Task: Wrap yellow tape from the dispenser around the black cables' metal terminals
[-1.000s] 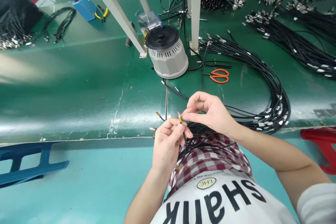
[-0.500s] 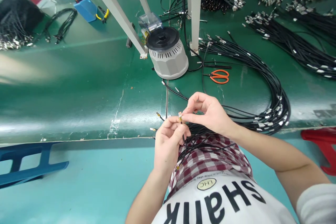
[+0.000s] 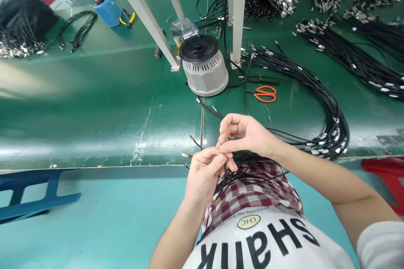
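Observation:
At the bench's front edge, my left hand (image 3: 206, 172) is closed on the end of a thin black cable (image 3: 225, 171), which hangs down toward my lap. Thumb and fingers of my right hand (image 3: 244, 134) pinch the small connector (image 3: 219, 143) at that cable's tip; my fingertips mostly hide it. The two hands touch there. Beside my left hand, two more cable ends (image 3: 191, 138) with small metal and yellowish tips poke over the bench edge. More black cables (image 3: 249, 172) lie across my lap under my right wrist.
On the green bench (image 3: 94, 105) stands a grey round device with a black top (image 3: 205, 67), near white posts (image 3: 239, 17). Orange-handled scissors (image 3: 265, 93) and a curved cable bundle (image 3: 331, 101) lie right. A blue stool (image 3: 53, 193) is left, a red one (image 3: 385, 176) right.
My right fingertips have closed over the connector, which showed plainly before and is now mostly covered. Both hands have shifted slightly. The camera view has moved a little.

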The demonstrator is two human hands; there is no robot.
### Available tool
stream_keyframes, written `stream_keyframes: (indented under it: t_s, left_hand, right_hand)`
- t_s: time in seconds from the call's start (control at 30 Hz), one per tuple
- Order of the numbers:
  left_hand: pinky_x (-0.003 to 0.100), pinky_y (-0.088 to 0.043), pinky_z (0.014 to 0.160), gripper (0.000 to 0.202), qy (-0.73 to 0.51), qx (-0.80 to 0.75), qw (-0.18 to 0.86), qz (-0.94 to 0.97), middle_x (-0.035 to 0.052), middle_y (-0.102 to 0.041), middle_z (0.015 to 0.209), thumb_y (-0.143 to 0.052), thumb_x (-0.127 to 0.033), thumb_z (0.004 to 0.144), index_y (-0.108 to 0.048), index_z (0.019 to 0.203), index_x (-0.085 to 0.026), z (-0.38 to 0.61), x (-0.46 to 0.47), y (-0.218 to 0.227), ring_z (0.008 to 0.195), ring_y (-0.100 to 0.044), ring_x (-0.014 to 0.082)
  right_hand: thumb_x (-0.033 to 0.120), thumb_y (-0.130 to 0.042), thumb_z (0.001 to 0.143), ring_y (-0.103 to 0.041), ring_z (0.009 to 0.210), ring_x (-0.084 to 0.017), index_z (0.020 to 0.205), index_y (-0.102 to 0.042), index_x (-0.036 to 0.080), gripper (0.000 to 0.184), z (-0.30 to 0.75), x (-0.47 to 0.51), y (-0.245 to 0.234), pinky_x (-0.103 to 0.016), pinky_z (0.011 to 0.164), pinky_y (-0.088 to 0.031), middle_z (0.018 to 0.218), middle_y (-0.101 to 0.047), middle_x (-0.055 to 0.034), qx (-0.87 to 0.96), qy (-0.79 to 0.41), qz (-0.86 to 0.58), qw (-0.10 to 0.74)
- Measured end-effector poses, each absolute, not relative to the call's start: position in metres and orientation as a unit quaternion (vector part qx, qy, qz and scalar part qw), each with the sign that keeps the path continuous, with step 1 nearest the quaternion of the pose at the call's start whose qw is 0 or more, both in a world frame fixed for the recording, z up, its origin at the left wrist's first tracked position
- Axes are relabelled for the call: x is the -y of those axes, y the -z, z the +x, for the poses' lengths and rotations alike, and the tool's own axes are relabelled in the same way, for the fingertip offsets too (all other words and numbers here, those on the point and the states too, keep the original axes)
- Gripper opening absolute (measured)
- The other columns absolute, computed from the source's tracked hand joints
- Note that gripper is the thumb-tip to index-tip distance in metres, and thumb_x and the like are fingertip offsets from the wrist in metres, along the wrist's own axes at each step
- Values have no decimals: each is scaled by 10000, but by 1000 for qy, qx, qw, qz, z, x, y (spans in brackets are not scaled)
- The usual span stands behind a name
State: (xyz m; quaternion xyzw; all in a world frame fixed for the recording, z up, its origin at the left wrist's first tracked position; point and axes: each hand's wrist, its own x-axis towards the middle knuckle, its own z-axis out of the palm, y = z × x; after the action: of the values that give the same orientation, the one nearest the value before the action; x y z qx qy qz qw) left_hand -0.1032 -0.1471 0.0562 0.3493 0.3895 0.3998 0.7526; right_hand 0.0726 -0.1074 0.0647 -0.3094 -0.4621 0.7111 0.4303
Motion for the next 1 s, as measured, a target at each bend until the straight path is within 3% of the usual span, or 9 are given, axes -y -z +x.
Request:
stream_keyframes:
  t_s: [0.23,0.33,0.43,0.5,0.6,0.7,0.83,0.93,1.0]
  left_hand:
    - [182,-322,465,260,-372,-323,818,299,37,-660,592,-744,-408,846,-701,817,-153,-107,144,-51,495,-513,83]
    - [180,-356,476,286,-370,-333,818,290,17,-637,597,-748,-421,841,-660,834,-148,-109,142,-47,474,-482,68]
    - [177,-390,489,222,-398,-351,792,302,2,-647,625,-709,-358,884,-614,886,-158,-117,141,-44,447,-487,57]
    - [190,-431,527,186,-430,-364,762,318,10,-682,681,-658,-332,924,-591,1011,-183,-124,141,-44,478,-555,80]
    - [235,-480,592,270,-474,-396,705,348,46,-717,752,-523,-400,995,-570,1147,-183,-134,143,-46,547,-635,127]
    - [258,-474,562,310,-490,-465,625,391,68,-722,751,-486,-417,1001,-630,1010,-143,-140,145,-46,515,-631,142]
    - [253,-426,559,303,-464,-587,458,480,39,-692,738,-529,-393,974,-666,854,-152,-149,145,-38,538,-575,127]
    - [240,-314,542,393,-375,-667,308,565,-36,-455,533,-602,-400,929,-544,613,-174,-162,145,-25,512,-389,99]
    - [245,-271,540,443,-333,-686,235,603,-53,-334,511,-663,-395,887,-452,562,-181,-168,146,-19,520,-300,100]
  right_hand:
    - [241,-813,769,-686,770,-102,926,-578,192,287,67,105,-57,-274,806,-533,828,-724,19,435,-738,-285,430]
    - [295,-775,811,-701,852,-133,923,-575,190,252,69,102,-54,-298,845,-531,859,-716,0,482,-670,-339,451]
    - [334,-720,852,-691,871,-155,925,-589,191,206,79,94,-50,-295,804,-514,897,-717,-22,561,-528,-445,455]
    - [336,-653,898,-674,855,-150,952,-616,203,149,88,86,-47,-283,762,-486,928,-721,-20,639,-410,-525,385]
    - [393,-616,914,-647,798,-153,987,-647,240,173,97,76,-42,-286,685,-433,917,-717,1,726,-272,-599,199]
    - [487,-697,834,-627,779,-196,954,-668,227,288,95,70,-34,-305,637,-376,910,-705,-33,744,-215,-622,117]
    - [365,-679,852,-621,778,-204,817,-670,208,161,90,65,-23,-302,625,-340,875,-703,-52,744,-197,-632,94]
    - [323,-663,846,-618,750,-202,744,-668,205,156,88,61,-22,-302,615,-334,824,-705,-51,742,-200,-633,92]
    - [307,-650,844,-620,744,-200,733,-669,199,156,89,61,-27,-307,622,-349,812,-705,-54,741,-205,-631,103]
